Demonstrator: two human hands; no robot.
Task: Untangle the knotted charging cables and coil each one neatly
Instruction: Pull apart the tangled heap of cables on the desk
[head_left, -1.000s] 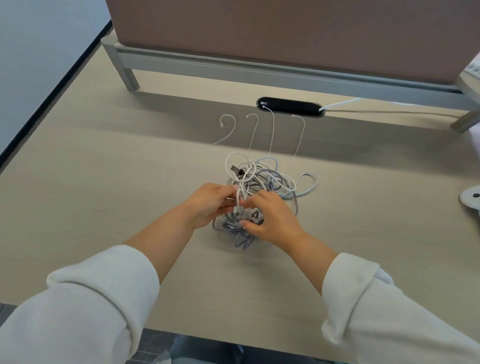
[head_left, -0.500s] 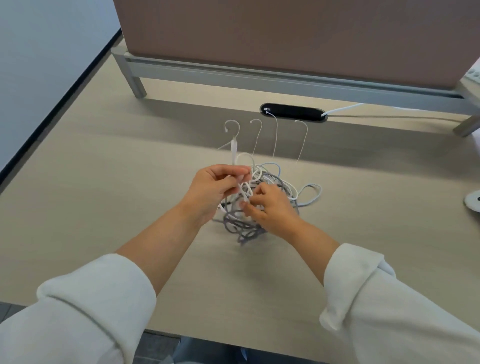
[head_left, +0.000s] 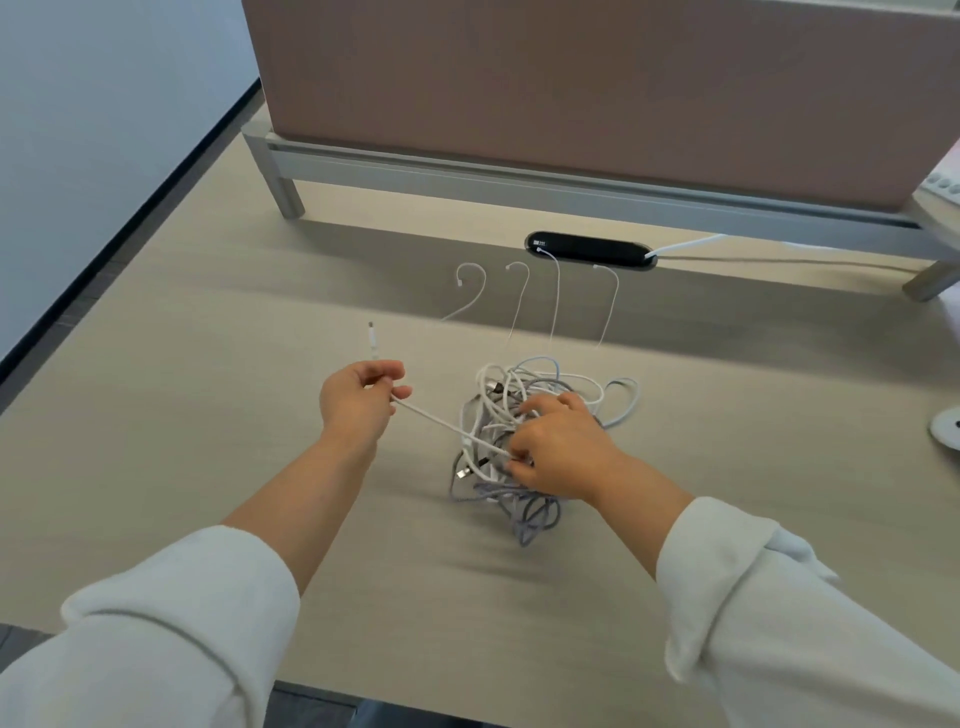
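A knotted heap of white, pale blue and grey braided charging cables (head_left: 545, 400) lies on the beige desk (head_left: 208, 441). My left hand (head_left: 361, 397) pinches one white cable (head_left: 441, 426) near its plug end, which sticks up above my fingers. That cable runs taut to the right into the heap. My right hand (head_left: 558, 452) rests on the heap's near side, its fingers curled round strands there and pinching the white cable where it enters the tangle. Part of the heap is hidden under that hand.
Several thin white cable ends (head_left: 556, 296) run from the heap toward a black cable port (head_left: 592, 249) in the desk. A brown partition on a grey frame (head_left: 571, 182) closes off the back. A white round object (head_left: 948, 428) sits at the right edge.
My left hand has moved left and away from the heap, drawing a length of white cable out of the tangle. My right hand stays on the heap.
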